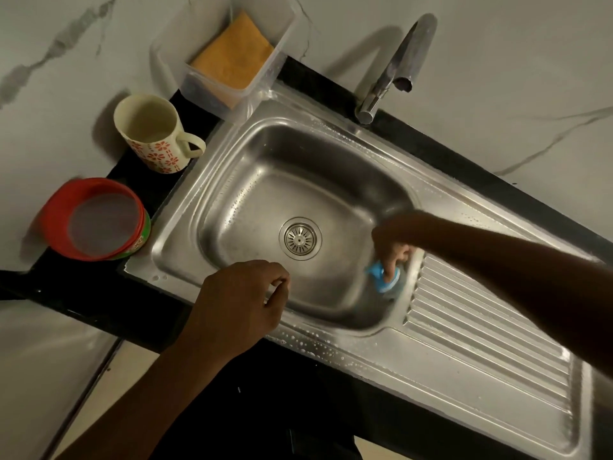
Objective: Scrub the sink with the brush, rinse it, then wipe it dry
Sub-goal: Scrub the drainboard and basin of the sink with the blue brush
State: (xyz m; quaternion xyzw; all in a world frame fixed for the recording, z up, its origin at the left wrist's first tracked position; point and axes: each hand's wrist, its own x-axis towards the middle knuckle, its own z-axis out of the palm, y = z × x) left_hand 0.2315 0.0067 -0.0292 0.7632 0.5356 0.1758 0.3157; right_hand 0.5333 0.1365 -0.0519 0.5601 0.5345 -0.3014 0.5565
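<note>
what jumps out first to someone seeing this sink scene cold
The eye lands on the right hand pressing a blue brush against the basin wall next to the ribbed drainboard of the steel sink. The left hand hovers loosely curled and empty over the near rim. Next come the colours at the far left: a red container, a flowered mug, and an orange cloth in a clear tub.

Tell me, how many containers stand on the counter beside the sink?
3: a floral mug by the sink's far left corner, a red tub nearer along its left side, and a clear box behind it. Others may lie outside the view.
</note>
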